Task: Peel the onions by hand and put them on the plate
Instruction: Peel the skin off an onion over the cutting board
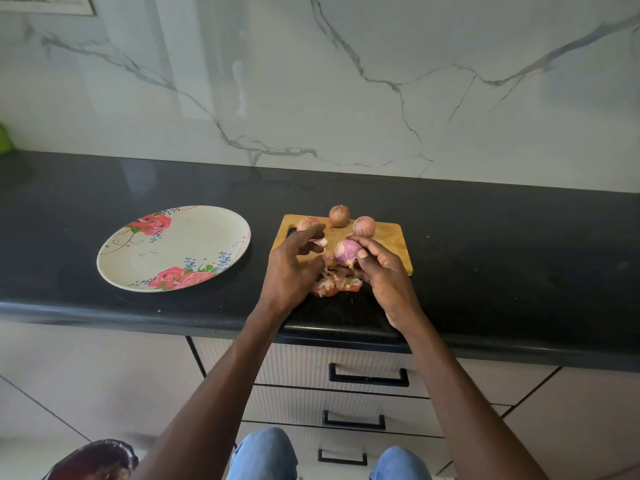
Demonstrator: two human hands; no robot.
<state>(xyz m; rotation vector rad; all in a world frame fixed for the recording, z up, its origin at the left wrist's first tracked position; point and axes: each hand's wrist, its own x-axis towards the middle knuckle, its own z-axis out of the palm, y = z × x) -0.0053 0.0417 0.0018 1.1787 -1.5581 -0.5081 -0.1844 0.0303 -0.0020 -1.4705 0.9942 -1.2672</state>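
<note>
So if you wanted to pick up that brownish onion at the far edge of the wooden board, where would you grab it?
Probably around its round middle, coming from above. The brown onion sits at the far edge of the cutting board with open counter behind it. The pink onion crowds its right side, so I would pinch it front to back, not sideways. Its papery skin may slip, so grip firmly.
</note>
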